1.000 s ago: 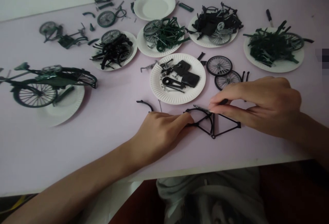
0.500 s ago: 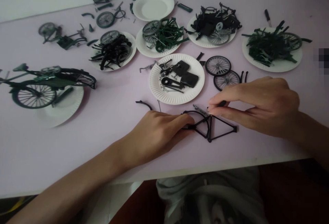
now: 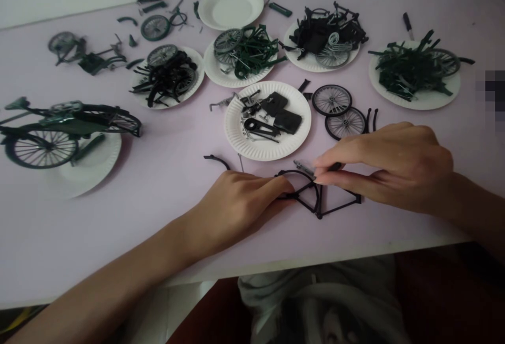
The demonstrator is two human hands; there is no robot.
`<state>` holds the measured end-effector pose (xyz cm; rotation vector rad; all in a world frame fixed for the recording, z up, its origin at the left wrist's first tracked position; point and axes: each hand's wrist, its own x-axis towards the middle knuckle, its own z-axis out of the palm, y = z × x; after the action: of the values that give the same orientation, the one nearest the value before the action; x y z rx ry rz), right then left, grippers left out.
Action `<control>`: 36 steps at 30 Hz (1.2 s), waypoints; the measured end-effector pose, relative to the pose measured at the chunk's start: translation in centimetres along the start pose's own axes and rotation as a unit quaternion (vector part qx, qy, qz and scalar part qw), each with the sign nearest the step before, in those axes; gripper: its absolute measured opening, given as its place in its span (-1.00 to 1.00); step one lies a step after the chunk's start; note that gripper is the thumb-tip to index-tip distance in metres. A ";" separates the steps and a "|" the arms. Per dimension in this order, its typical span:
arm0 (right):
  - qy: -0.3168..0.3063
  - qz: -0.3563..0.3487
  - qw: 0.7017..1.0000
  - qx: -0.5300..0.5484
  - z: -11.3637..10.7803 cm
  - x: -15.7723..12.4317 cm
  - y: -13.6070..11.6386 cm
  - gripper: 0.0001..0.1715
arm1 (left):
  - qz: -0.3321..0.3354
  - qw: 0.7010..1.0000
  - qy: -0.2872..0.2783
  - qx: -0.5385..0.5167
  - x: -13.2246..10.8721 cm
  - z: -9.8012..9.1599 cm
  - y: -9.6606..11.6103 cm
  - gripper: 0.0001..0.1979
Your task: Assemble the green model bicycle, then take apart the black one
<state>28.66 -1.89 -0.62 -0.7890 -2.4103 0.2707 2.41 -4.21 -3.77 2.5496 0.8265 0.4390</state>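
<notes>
A small black bicycle frame [image 3: 338, 207] lies on the table near its front edge. My left hand [image 3: 240, 202] is closed on the rear end of this frame, beside its curved fender. My right hand [image 3: 386, 168] pinches a small dark piece [image 3: 335, 167] at the top of the frame, by the seat tube; the fingers hide most of the piece. A grey part [image 3: 303, 168] lies just left of the right fingertips. Two black wheels [image 3: 332, 100] lie beyond the right hand, one partly over the other.
Behind the hands is a white paper plate [image 3: 268, 147] with small black parts. Several more plates of bicycle parts stand farther back. An assembled model bicycle [image 3: 71, 123] rests at the left. A screwdriver [image 3: 407, 24] lies at the back right.
My right hand's fingertips have moved slightly down and left against the top of the frame. The whole view has shifted a little; my left hand keeps its hold.
</notes>
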 end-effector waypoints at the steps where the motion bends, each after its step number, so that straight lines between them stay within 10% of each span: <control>1: -0.001 0.000 1.000 0.004 0.0 0.0 0.0 -0.91 | -0.001 1.000 -0.001 0.000 0.0 0.0 0.0 -0.86; 36: -0.028 -0.041 0.994 0.096 0.3 -0.2 0.8 -0.93 | -0.017 0.999 -0.026 0.010 0.0 -0.2 0.3 -0.86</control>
<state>29.03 -1.37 -1.23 -0.6020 -2.4178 0.4909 2.50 -4.39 -3.44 2.5490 0.8590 0.3542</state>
